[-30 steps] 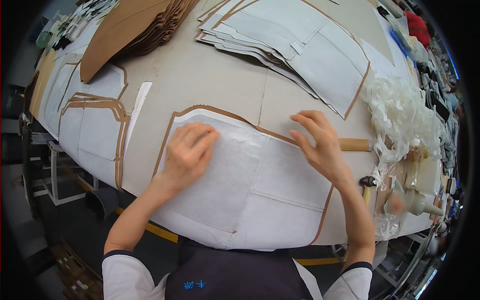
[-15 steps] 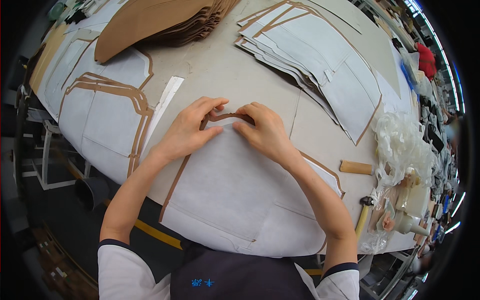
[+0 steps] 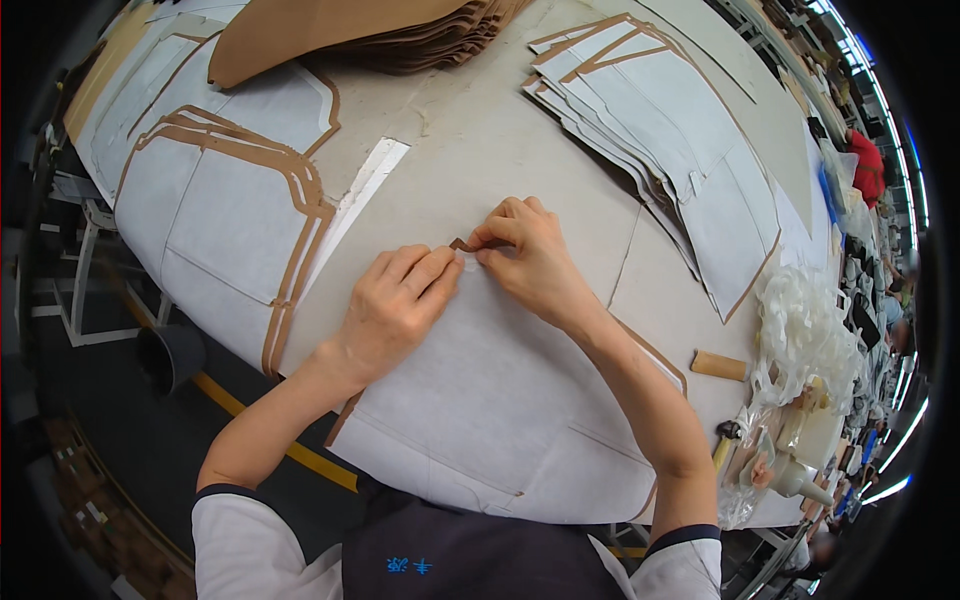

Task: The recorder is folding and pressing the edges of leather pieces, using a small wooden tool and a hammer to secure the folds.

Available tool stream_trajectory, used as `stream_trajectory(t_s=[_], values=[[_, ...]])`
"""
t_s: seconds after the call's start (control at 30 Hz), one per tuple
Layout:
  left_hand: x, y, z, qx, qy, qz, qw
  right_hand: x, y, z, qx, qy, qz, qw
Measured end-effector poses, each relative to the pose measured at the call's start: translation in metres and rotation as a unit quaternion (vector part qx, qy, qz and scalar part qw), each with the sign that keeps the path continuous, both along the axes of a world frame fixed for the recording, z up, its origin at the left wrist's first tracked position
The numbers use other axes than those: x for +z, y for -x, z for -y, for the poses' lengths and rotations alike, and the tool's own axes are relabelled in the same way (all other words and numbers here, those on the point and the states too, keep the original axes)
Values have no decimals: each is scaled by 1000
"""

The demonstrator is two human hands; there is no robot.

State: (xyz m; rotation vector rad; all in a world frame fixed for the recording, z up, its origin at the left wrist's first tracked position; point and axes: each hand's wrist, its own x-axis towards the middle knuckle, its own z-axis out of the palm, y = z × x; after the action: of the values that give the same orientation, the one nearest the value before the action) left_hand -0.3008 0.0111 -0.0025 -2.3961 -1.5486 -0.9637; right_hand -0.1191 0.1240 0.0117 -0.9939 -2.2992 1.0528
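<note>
A white-backed panel [image 3: 480, 420] with a brown border lies in front of me, its near end reaching the table's front edge. At its far end my right hand [image 3: 527, 255] pinches the narrow brown rim between thumb and curled fingers. My left hand [image 3: 398, 305] is closed beside it, back upward, its fingertips together on the same rim; its thumb is mostly hidden. The two sets of fingertips nearly meet. A short bit of the brown edge [image 3: 460, 244] shows between them.
Brown-edged white panels [image 3: 225, 220] lie at left, and another stack [image 3: 690, 140] at far right. Brown sheets [image 3: 370, 30] are piled at the back. A white strip [image 3: 365, 195], a tan piece [image 3: 719, 365], clear plastic [image 3: 805, 330] and a hammer [image 3: 727, 432] also lie on the table.
My left hand has come right and nearer to me, its fingers closing beside the right hand. The right fingers have tightened on the rim. The whole view has shifted slightly.
</note>
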Motion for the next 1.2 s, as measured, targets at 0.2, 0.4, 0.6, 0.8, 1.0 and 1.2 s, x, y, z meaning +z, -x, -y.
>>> stream_trajectory(t_s=[0.2, 0.4, 0.6, 0.8, 1.0, 1.2], values=[[5, -1, 1, 23, 19, -45, 999, -2, -4, 2, 7, -33, -21, 999], [1, -2, 1, 39, 24, -56, 997, -8, -11, -5, 58, -52, -42, 996], [-2, 0, 0, 37, 39, -40, 998, -11, -19, -16, 126, -85, -55, 987], [1, -1, -3, 39, 71, -2, 997, -8, -26, -36, 249, -168, -46, 953], [9, 2, -8, 27, 123, 2, 992, -11, -25, -47, 351, -369, -26, 860], [8, -1, -7, 33, 107, -24, 993, -3, -38, -41, 176, -6, -61, 982]])
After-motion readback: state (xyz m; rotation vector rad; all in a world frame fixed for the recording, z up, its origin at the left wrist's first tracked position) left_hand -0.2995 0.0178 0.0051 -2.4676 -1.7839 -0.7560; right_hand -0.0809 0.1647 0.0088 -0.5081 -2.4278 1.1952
